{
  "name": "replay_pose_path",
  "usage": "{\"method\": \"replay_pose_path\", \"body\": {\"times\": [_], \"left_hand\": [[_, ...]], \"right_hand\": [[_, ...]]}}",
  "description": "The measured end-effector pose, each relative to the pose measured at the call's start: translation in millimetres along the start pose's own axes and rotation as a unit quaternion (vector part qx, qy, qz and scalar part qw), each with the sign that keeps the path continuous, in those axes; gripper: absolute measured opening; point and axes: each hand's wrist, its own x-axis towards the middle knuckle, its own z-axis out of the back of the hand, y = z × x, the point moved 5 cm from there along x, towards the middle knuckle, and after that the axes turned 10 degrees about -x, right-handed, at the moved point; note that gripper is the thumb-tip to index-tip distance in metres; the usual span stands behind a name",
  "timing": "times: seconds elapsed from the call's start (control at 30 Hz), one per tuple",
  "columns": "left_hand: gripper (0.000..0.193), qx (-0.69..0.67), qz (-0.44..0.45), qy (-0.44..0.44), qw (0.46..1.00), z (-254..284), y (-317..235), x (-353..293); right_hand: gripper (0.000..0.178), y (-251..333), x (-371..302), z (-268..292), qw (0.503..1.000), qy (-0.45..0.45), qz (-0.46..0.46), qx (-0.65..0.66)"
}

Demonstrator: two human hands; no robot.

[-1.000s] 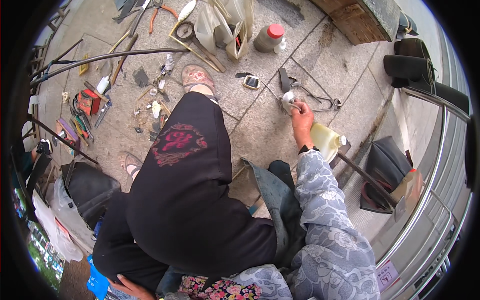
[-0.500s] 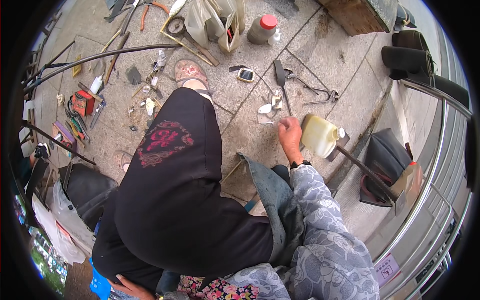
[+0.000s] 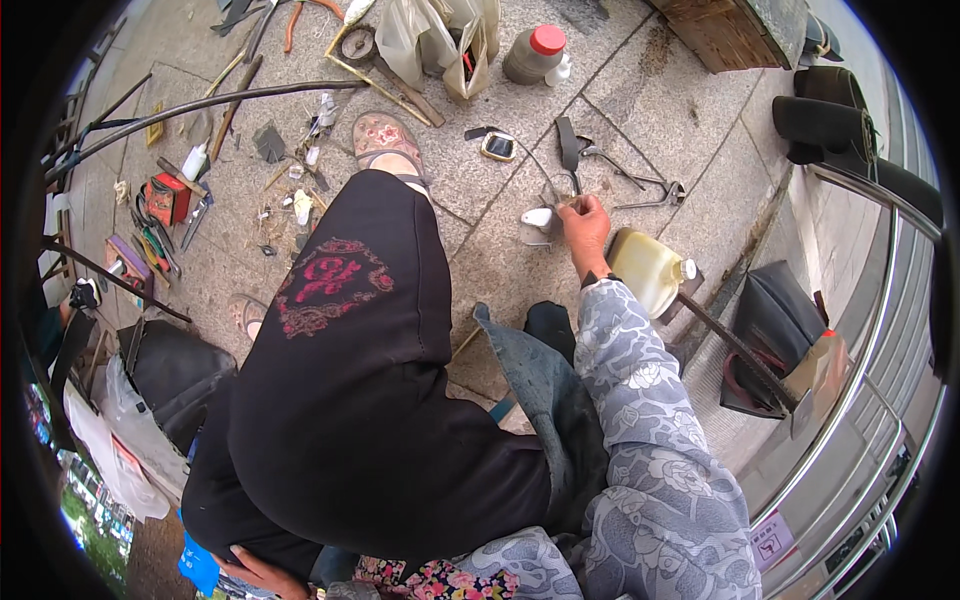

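Observation:
My right hand reaches down to the paving, its fingertips pinched together at a small cluster of items. What they hold, if anything, is hidden. Beside them lie a white oval piece and a black-handled tool. Metal pliers rest a little farther to the right. Close to my right wrist, a plastic jug of yellowish liquid lies tilted. At the lower left, my left hand rests against my dark trousers with its fingers stretched out, partly cut off by the lower edge.
A gold-rimmed device with a dark screen lies ahead. Beyond stand a red-lidded jar and a plastic bag. Scattered hand tools and a red box are at left; a metal railing and black bag at right.
My right hand has moved forward, away from me, onto the small items by the white oval piece. My left hand stays where it was. The view has shifted slightly.

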Motion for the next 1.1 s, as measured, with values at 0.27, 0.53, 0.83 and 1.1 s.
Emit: {"method": "replay_pose_path", "body": {"times": [0.27, 0.53, 0.83, 1.1], "left_hand": [[0.055, -0.017, 0.008, -0.014, 1.000, -0.1, -2.8, -0.3], [0.055, -0.006, -0.011, 0.005, 1.000, 2.5, 3.1, 1.7], [0.058, -0.005, 0.004, -0.004, 1.000, 2.1, 2.9, 0.7], [0.060, 0.020, 0.009, -0.012, 1.000, 1.8, 6.0, 0.4]], "right_hand": [[0.028, 6.8, -33.3, 37.3, 0.760, 0.121, -0.148, 0.621], [0.033, 52.3, -38.4, 58.9, 0.619, 0.248, -0.089, 0.740], [0.035, 67.4, -41.4, 66.8, 0.722, 0.213, -0.018, 0.658], [0.030, 76.2, -47.3, 78.9, 0.762, 0.166, 0.071, 0.622]]}}
